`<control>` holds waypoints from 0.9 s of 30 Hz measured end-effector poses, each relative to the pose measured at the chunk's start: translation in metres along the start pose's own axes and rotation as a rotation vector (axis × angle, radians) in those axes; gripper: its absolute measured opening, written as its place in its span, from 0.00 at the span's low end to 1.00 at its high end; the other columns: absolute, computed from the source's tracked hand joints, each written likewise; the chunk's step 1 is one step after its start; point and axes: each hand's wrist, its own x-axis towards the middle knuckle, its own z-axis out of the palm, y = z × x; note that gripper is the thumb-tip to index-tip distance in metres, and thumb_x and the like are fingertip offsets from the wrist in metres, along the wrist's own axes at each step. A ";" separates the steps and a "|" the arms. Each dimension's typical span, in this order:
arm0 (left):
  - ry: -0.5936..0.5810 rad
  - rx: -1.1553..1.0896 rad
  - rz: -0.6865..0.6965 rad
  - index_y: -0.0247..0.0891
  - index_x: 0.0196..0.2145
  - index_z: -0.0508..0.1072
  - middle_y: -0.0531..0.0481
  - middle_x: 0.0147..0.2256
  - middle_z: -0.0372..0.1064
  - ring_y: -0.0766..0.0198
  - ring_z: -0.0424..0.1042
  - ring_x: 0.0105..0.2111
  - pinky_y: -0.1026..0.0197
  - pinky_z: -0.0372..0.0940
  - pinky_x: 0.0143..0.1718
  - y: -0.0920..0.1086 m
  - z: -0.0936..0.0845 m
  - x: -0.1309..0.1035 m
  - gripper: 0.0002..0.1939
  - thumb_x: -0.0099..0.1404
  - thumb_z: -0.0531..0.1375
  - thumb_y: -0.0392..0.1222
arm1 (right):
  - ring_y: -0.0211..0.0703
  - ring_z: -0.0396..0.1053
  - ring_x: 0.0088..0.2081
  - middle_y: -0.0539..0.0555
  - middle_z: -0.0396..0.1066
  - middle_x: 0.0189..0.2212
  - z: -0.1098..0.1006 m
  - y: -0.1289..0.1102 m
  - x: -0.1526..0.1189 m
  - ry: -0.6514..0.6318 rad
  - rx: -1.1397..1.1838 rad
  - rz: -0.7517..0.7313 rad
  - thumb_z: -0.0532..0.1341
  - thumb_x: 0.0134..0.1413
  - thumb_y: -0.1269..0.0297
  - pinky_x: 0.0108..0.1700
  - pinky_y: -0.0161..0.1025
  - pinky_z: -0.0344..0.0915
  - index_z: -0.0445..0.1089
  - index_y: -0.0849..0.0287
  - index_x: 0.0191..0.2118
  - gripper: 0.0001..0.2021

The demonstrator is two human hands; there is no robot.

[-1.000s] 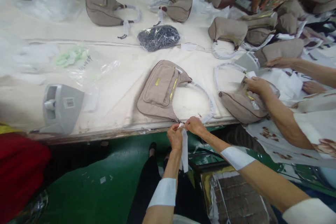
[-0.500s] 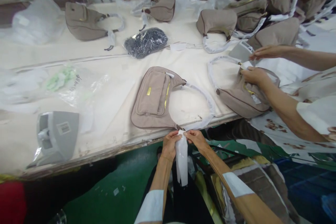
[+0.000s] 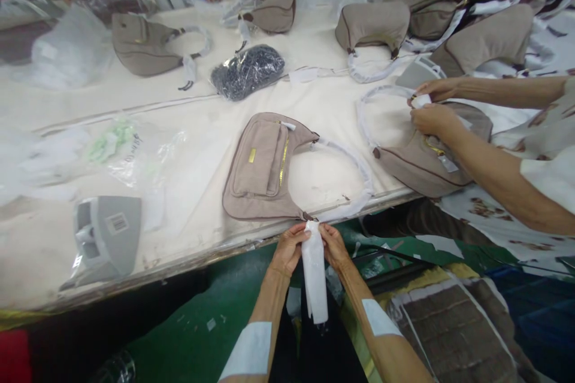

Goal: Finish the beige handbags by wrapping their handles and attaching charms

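Tabletop (image 3: 197,209) edge, lower centre of frame: left hand (image 3: 290,248) and right hand (image 3: 333,245) pinch closed on a white strip (image 3: 315,281) beside the shoulder bag (image 3: 254,176), probably wrapping, calling next for snug folding.

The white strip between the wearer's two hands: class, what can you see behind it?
Dark trousers show behind the lower part of the white strip, which the left hand and right hand pinch near its top. What lies directly behind the strip is covered.
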 end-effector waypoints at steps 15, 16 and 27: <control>0.130 0.089 0.132 0.33 0.32 0.77 0.50 0.23 0.74 0.68 0.67 0.20 0.64 0.62 0.25 -0.006 0.003 -0.005 0.19 0.37 0.68 0.36 | 0.33 0.59 0.23 0.46 0.67 0.19 0.015 -0.002 -0.018 0.322 -0.154 -0.067 0.66 0.36 0.50 0.27 0.34 0.55 0.73 0.62 0.28 0.18; 0.134 0.091 0.138 0.33 0.32 0.77 0.50 0.23 0.74 0.68 0.67 0.20 0.64 0.62 0.24 -0.006 0.003 -0.006 0.19 0.37 0.68 0.37 | 0.34 0.59 0.23 0.46 0.67 0.18 0.017 -0.005 -0.020 0.344 -0.208 -0.072 0.65 0.37 0.49 0.26 0.34 0.55 0.74 0.62 0.27 0.19; 0.191 0.151 0.268 0.34 0.30 0.76 0.48 0.24 0.75 0.64 0.69 0.23 0.63 0.63 0.27 -0.012 -0.001 -0.007 0.15 0.42 0.66 0.41 | 0.38 0.65 0.23 0.50 0.73 0.22 0.043 0.002 -0.021 0.490 -0.211 -0.051 0.67 0.33 0.51 0.26 0.35 0.62 0.75 0.62 0.32 0.20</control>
